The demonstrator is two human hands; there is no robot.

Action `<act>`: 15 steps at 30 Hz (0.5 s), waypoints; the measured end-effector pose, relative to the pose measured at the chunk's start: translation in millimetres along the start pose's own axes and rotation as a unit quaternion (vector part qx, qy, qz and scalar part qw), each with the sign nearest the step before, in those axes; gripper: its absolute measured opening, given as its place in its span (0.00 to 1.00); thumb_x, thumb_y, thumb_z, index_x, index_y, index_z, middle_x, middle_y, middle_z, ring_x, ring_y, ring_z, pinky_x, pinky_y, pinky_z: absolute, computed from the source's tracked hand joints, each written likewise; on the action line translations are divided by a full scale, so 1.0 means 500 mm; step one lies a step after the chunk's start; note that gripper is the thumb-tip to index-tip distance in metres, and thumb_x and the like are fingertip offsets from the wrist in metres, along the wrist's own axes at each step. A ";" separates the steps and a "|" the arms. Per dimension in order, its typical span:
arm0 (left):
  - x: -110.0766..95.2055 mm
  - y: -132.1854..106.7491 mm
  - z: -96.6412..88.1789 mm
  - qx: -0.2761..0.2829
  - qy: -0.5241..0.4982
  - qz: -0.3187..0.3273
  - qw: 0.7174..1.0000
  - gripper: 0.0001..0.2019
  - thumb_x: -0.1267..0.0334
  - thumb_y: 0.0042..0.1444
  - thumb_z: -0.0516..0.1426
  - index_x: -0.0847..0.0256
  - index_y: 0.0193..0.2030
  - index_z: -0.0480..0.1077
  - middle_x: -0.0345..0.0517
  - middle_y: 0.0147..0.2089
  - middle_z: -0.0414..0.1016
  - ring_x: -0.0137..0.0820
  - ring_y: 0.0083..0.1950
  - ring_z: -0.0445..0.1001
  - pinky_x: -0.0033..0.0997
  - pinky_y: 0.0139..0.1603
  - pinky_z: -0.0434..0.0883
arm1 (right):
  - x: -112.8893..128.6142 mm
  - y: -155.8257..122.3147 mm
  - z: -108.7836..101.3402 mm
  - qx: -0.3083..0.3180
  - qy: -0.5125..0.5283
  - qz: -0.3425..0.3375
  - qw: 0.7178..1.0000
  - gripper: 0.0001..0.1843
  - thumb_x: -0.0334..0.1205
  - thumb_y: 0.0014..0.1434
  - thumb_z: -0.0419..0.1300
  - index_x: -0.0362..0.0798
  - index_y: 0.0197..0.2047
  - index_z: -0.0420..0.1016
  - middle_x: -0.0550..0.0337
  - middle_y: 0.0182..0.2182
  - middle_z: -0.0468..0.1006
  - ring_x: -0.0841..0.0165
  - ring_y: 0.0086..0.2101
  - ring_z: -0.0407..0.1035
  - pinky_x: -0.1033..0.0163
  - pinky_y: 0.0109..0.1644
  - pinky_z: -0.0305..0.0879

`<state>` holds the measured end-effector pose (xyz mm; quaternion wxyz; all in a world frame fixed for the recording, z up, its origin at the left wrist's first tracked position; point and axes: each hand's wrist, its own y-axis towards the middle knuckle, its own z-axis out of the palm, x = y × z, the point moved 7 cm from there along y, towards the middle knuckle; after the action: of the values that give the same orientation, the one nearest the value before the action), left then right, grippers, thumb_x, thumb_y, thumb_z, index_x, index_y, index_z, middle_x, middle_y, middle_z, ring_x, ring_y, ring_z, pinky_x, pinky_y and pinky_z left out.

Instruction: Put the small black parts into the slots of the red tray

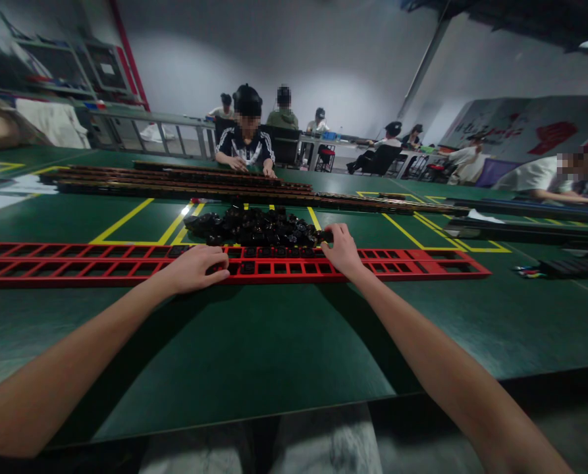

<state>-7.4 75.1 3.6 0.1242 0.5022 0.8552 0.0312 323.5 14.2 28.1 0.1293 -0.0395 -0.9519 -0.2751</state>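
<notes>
Right hand (340,251) pinches, sidewise, a seemingly light, rigid small black plastic block (325,235) at its fingertips; left hand (195,268) lies unclenched on the red slotted plastic rail (397,263) beneath.

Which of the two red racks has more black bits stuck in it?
The far red rack, beside the black pile. A long row of its slots holds black pieces, while the near red rack shows only one or two.

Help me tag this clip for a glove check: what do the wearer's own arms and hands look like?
The left hand and right hand are bare: no gloves, and no rings, watch or wristband show. Both forearms are uncovered as far as the picture reaches, with no sleeve in view.
</notes>
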 end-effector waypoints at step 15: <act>0.002 0.001 0.004 0.005 0.003 0.004 1.000 0.15 0.51 0.66 0.50 0.59 0.38 0.71 0.46 0.39 0.71 0.35 0.42 0.70 0.35 0.45 0.63 | -0.006 0.009 0.024 0.003 0.060 -0.061 0.996 0.12 0.34 0.63 0.54 0.45 0.50 0.72 0.48 0.48 0.76 0.57 0.47 0.70 0.53 0.53 0.66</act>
<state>-7.2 76.2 1.6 0.1188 0.5062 0.8537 0.0294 324.3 24.3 19.7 0.1692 0.0357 -0.9439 -0.2815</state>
